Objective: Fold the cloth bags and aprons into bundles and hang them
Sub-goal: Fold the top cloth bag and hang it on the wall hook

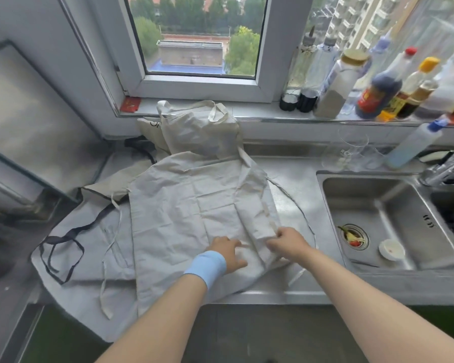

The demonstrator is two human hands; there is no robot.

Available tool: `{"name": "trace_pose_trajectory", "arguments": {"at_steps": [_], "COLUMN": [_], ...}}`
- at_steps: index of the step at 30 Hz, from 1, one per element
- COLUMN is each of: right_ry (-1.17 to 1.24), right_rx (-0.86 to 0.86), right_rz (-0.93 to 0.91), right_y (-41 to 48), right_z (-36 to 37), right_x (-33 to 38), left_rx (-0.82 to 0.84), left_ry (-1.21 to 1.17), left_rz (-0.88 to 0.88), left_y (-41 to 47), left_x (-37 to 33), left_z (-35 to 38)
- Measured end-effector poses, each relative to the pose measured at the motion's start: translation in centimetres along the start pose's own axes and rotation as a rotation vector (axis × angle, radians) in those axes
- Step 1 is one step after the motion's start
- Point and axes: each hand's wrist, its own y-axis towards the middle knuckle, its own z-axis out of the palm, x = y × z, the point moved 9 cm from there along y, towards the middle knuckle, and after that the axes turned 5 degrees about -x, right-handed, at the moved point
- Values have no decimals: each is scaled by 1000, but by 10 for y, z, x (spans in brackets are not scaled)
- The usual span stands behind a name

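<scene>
The left hand (227,254) (with a blue wristband (207,265)) presses spread fingers on the cream cloth apron (189,205). The right hand (290,243), just beside, pinches its folded edge.

Soft daylight comes in through the window (197,35), bright on the bench (294,184); shadows faint. Wide-angle bending curves the edges. Bottles (378,85) at right look blurred.
</scene>
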Motion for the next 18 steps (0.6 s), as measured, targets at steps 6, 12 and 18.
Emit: {"name": "trace_pose_trajectory", "arguments": {"at_steps": [6,12,18], "right_ry": [492,947,785], "right_rx": [102,231,80], "right_rz": [4,95,-44], "right_y": [-3,-13,-18], "right_z": [-56,-69,-103], "right_x": [40,39,36], "left_rx": [-298,-306,170], "left_ry": [-276,-24,-54], "left_rz": [82,-20,-169], "left_y": [-33,-41,-67], "left_x": [-72,-87,-78], "left_z": [-33,-13,44]}}
